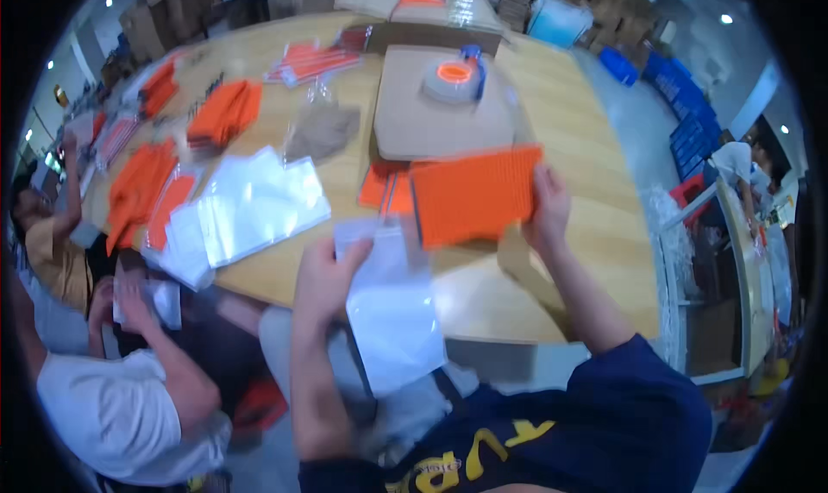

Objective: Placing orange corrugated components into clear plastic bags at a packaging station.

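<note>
1. From the head view, the left hand point(328, 282) is clamped on a glossy, translucent white plastic sleeve point(392, 320). The thumb presses near its upper end, and the sleeve hangs past the near edge of the pale wooden worktop point(595, 191).

2. The right hand point(548, 208) is closed on the right edge of a flat orange rectangle of ribbed-looking fabric point(474, 195) with a dark left border. It is held up over the worktop, inward of the near edge, its left end just beside the sleeve's top.

3. Behind that rectangle lie flat orange pieces with dark trim point(392, 193), partly hidden, just beside the near edge of a tan cardboard slab point(444, 126). A pile of shiny white plastic bags point(259, 204) covers the worktop's near left edge, and a folded orange bundle point(224, 112) sits farther back on the left.

4. As I judge it, the step in hand is bringing fabric and sleeve together; the fabric looks to be outside the sleeve.

5. The next move seems to call for spreading the sleeve's mouth and lining up the fabric's leading edge squarely. Blur hides which end opens, and a soft corner could catch.
</note>
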Motion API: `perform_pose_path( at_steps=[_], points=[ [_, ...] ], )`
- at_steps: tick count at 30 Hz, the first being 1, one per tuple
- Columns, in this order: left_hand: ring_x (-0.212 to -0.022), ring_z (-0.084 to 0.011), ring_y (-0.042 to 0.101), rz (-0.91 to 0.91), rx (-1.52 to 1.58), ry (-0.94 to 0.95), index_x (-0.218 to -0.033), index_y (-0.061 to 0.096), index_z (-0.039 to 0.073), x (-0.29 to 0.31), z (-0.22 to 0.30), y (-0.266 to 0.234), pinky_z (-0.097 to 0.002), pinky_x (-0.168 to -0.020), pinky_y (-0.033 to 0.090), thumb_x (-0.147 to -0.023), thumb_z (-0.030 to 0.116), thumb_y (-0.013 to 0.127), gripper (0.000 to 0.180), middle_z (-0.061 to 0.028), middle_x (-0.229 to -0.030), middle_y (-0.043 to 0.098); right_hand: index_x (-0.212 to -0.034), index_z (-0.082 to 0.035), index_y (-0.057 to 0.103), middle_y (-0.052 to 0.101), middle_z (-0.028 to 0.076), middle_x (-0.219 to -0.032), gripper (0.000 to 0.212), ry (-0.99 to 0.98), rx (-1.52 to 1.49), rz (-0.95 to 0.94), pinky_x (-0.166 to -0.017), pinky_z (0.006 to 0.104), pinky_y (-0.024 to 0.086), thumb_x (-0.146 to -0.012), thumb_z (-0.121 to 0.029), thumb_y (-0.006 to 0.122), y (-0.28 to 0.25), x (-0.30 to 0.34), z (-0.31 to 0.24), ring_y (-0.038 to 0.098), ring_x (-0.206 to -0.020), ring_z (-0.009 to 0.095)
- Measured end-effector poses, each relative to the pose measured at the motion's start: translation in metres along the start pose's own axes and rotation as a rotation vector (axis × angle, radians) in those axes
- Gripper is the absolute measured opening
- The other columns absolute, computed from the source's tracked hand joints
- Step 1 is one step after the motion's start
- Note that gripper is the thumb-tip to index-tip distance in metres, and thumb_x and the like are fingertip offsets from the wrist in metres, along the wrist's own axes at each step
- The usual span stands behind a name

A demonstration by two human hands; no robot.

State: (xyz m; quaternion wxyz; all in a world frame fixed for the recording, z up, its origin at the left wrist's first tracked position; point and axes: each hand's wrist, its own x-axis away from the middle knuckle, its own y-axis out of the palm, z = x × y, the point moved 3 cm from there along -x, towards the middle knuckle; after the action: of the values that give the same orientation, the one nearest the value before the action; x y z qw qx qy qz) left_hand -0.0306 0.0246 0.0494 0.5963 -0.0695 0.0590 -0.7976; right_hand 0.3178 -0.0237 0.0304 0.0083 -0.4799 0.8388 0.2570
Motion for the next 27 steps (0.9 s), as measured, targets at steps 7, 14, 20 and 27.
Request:
perform_pose_path(
  at_steps=[7, 14, 20, 27],
  points=[
    [-0.069, -0.0139, 0.061, -0.083, 0.083, -0.008, -0.103, 0.074, -0.007, -0.009, -0.006, 0.027, -0.0261, -0.066, 0.050, -0.090, 0.010, 0.074, 0.022, -0.0083, -0.085, 0.073, -0.114, 0.001, 0.059, 0.068, 0.009, -0.102, 0.025, -0.131, -0.070, -0.021, -0.074, 0.0239, 0.054, -0.108, -0.023, 0.057, 0.017, 0.005, -0.008, 0.065, -0.086, 0.010],
    [-0.070, -0.0130, 0.060, -0.231, 0.067, -0.054, -0.102, 0.074, -0.005, -0.010, -0.017, 0.034, -0.0244, -0.068, 0.049, -0.087, 0.005, 0.074, 0.018, -0.0073, -0.087, 0.073, -0.113, -0.002, 0.059, 0.068, 0.010, -0.107, 0.023, -0.182, 0.052, -0.019, -0.077, 0.0248, 0.054, -0.109, -0.024, 0.054, 0.005, 0.020, -0.008, 0.066, -0.090, 0.012],
    [-0.072, -0.0137, 0.061, -0.276, -0.018, 0.026, -0.103, 0.073, -0.003, -0.012, -0.023, 0.038, -0.0243, -0.069, 0.049, -0.087, 0.005, 0.073, 0.018, -0.0072, -0.089, 0.073, -0.114, -0.002, 0.059, 0.068, 0.010, -0.107, 0.023, -0.239, 0.051, -0.045, -0.077, 0.0248, 0.055, -0.110, -0.024, 0.053, 0.003, 0.019, -0.019, 0.067, -0.091, 0.012],
    [-0.072, -0.0148, 0.061, -0.271, 0.127, -0.048, -0.099, 0.072, -0.002, -0.011, -0.021, 0.041, -0.0256, -0.070, 0.049, -0.089, 0.004, 0.073, 0.012, -0.0063, -0.086, 0.072, -0.117, -0.002, 0.058, 0.068, 0.010, -0.107, 0.024, -0.237, 0.056, -0.039, -0.079, 0.0244, 0.055, -0.110, -0.024, 0.053, 0.003, 0.017, -0.020, 0.067, -0.092, 0.012]
  ],
)
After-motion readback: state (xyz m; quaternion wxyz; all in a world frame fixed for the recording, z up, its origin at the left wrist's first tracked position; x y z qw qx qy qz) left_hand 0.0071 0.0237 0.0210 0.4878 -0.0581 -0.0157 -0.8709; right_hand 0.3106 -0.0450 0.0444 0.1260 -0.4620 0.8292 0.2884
